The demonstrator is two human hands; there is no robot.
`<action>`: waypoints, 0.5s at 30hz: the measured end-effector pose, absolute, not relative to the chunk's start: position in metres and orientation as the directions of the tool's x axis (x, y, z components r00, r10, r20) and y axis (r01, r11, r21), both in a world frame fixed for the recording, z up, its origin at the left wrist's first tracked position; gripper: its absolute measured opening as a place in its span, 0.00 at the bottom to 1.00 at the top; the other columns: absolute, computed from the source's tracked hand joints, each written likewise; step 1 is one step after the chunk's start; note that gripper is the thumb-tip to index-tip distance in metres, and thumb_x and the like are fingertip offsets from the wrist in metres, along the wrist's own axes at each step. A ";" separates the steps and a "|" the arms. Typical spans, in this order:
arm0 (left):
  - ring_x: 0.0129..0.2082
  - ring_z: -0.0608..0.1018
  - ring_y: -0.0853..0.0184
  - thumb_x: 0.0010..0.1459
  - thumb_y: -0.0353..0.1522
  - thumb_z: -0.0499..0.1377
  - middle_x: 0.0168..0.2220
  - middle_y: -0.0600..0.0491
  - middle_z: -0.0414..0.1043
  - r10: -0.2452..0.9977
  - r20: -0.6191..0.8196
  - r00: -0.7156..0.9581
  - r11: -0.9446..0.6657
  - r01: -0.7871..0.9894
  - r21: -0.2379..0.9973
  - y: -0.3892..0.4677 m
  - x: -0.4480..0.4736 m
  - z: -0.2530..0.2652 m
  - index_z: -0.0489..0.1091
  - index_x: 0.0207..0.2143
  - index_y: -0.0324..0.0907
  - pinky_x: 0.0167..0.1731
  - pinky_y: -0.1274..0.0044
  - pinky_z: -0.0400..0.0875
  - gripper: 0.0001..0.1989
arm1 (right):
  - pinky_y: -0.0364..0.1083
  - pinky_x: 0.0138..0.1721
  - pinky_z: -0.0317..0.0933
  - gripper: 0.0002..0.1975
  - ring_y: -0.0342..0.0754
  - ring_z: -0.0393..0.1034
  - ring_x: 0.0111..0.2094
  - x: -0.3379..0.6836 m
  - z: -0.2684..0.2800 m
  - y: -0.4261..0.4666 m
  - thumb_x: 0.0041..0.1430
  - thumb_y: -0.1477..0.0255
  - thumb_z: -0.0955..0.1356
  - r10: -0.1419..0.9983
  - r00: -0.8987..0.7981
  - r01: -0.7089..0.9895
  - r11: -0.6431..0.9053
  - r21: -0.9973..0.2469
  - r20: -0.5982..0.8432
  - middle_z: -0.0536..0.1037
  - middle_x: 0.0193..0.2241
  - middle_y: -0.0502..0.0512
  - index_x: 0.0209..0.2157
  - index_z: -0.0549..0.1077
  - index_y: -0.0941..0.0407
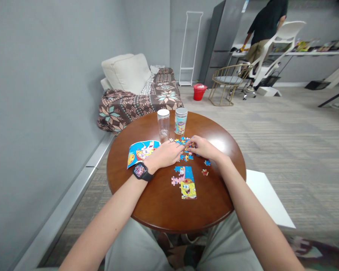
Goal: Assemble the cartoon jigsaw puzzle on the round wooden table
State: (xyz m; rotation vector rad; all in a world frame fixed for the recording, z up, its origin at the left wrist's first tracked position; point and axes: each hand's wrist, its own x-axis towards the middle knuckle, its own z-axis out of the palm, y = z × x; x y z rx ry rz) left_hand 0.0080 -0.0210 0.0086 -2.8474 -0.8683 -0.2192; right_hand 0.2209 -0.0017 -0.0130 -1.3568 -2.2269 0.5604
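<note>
Several loose puzzle pieces (189, 157) lie around the left hand (167, 154), fingers extended close together, and the right hand (202, 147), fingers curled inward; whether either pinches a piece, I cannot tell. Nearer sits a partly joined puzzle (188, 188); left, a printed sheet (142, 149); farther, a clear jar (164, 125) and a cartoon jar (181, 123), on a round table (164, 212).

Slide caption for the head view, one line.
Left hand and right hand among loose jigsaw pieces on a round table, a partly assembled puzzle nearer the camera.
</note>
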 end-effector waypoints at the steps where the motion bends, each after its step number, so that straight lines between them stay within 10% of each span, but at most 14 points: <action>1: 0.39 0.76 0.61 0.65 0.30 0.47 0.37 0.47 0.74 0.560 0.168 0.811 -0.812 0.578 -0.087 -0.021 0.007 0.009 0.67 0.38 0.38 0.40 0.72 0.64 0.10 | 0.44 0.37 0.62 0.08 0.44 0.67 0.31 0.221 -0.012 -0.002 0.50 0.79 0.70 0.898 -0.397 0.699 0.431 -0.570 0.192 0.72 0.32 0.53 0.34 0.77 0.57; 15: 0.34 0.77 0.63 0.65 0.41 0.50 0.37 0.49 0.75 0.689 0.035 0.724 -0.722 0.681 0.122 -0.010 -0.018 0.018 0.65 0.38 0.43 0.31 0.76 0.63 0.12 | 0.45 0.39 0.64 0.11 0.44 0.69 0.34 0.224 -0.015 -0.003 0.48 0.74 0.74 0.872 -0.437 0.656 0.476 -0.587 0.218 0.74 0.34 0.53 0.36 0.76 0.57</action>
